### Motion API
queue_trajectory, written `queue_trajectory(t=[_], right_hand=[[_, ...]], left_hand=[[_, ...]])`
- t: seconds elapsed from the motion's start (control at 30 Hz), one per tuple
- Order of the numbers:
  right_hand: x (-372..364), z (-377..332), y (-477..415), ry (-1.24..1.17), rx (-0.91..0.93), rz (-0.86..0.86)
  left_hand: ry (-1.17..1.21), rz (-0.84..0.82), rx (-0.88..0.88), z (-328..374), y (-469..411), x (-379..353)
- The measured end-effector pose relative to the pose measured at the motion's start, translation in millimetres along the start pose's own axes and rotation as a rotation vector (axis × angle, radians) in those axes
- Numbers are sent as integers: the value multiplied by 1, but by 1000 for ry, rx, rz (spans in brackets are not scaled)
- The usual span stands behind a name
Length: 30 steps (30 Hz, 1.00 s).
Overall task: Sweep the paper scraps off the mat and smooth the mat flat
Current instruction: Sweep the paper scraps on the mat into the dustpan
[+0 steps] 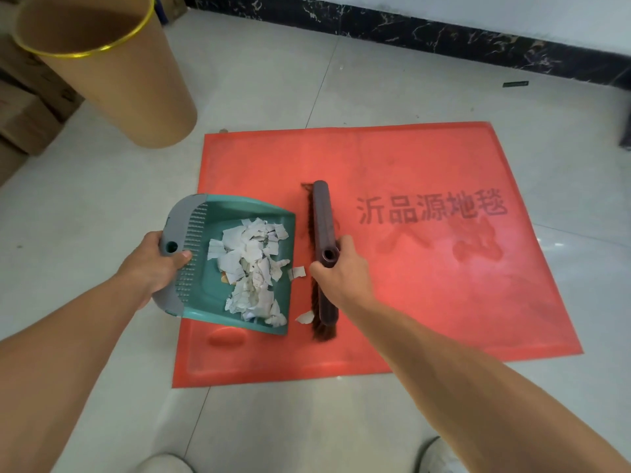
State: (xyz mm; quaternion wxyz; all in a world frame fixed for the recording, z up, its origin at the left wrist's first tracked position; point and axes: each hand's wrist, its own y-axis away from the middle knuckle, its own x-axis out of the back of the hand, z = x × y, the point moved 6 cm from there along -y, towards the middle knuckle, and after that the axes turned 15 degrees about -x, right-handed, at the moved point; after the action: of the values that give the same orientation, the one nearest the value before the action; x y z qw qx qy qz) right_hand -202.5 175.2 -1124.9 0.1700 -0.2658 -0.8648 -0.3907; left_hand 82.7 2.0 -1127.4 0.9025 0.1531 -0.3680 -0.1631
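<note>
A red mat (426, 158) with dark printed characters lies on the tiled floor. My left hand (150, 264) grips the grey handle end of a teal dustpan (239, 209) resting on the mat's left side. A heap of white paper scraps (252, 264) fills the pan. Two loose scraps, one (297, 272) at the pan's lip and one (305, 317) lower down, lie between pan and brush. My right hand (345, 271) holds a brown hand brush (322, 213) by its back, bristles pointing toward the pan. A bump (226, 337) shows in the mat near its front left corner.
A tall brown cylindrical bin (112, 76) with a gold rim stands at the back left, beside cardboard boxes (24, 121). A dark marbled skirting (444, 35) runs along the far wall. My shoes (164, 464) show at the bottom edge.
</note>
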Motion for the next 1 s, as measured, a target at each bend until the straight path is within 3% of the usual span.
queue_trajectory(t=[0.33, 0.63, 1.0], right_hand=[[-6, -15, -1, -232, -59, -17], [27, -32, -10, -105, 80, 167], [16, -6, -13, 41, 33, 140]], left_hand=[[78, 10, 22, -12, 18, -18], [63, 5, 20, -10, 17, -18], [71, 23, 4, 0, 21, -24]])
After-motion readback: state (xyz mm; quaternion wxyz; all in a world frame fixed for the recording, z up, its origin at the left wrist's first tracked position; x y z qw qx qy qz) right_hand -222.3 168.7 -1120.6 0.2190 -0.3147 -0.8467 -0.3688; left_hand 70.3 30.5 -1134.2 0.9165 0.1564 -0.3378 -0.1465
